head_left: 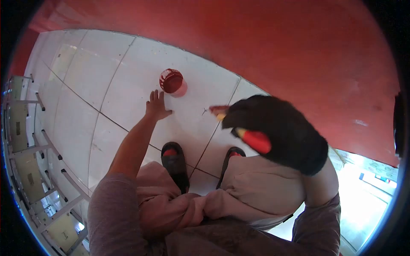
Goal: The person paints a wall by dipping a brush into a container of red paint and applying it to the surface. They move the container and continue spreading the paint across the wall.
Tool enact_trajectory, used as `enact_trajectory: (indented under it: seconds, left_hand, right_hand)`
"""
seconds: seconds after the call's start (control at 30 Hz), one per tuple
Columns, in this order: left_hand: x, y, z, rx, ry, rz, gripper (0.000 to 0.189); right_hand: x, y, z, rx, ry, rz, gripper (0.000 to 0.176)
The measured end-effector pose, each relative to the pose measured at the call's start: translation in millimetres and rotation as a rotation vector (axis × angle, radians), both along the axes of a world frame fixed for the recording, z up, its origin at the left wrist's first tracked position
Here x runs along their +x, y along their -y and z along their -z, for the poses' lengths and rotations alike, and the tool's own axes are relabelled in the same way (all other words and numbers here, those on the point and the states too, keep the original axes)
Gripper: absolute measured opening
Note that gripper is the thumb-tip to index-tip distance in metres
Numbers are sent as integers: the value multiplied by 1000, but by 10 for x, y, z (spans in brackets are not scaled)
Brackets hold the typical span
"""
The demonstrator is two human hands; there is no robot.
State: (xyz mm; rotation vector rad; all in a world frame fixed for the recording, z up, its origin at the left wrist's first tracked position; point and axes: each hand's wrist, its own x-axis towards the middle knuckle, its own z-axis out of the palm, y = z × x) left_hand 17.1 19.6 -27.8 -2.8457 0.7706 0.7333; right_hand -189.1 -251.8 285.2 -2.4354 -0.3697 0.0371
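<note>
Paint pot on the floor, just beside your left hand

The paint pot (173, 82) stands open on the white tiled floor (124, 91), with red inside it and red smears around its rim. Your bare left hand (158, 106) is on the near side of the pot, fingers spread wide and pointing towards it; they hold nothing, and you seem to have them just short of its wall.

Your right hand (228, 121), in a black glove (277, 132) with a red patch, is well to the right of the pot. A reddish thing (218, 109) shows at its fingertips, too blurred to name. Its fingers are bent, but you cannot tell from this view whether they grip that thing.

Beyond the pot, the red wall (273, 47) meets the floor and runs off to the right. Your black sandals (175, 164) are on the near side of the pot, below your legs. Well to its left are metal-legged seats (29, 168), seen along the curved edge of the view.
</note>
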Motion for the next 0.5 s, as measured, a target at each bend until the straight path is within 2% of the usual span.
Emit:
enact_trajectory:
  seconds: [0.1,0.17,0.2,0.3,0.37,0.43,0.5]
  left_hand:
    - [-5,-13,31,44,-25,-14,115]
    - [-4,-6,86,17,6,-37,131]
    - [33,17,124,-3,5,-60,140]
    - [244,57,259,-101,-27,-142,145]
    - [330,71,204,-72,-23,-182,148]
    - [377,54,167,82,-44,-132,150]
    - [445,49,156,85,-51,-180,152]
  right_hand:
    - [81,-28,111,54,6,-54,33]
    - [166,-33,110,86,61,-85,34]
    - [225,-30,61,50,-13,-112,35]
    - [336,44,15,9,-62,-129,35]
    - [341,86,13,14,-55,-119,35]
    - [333,92,12,58,106,-48,32]
    - [382,58,67,72,131,-59,31]
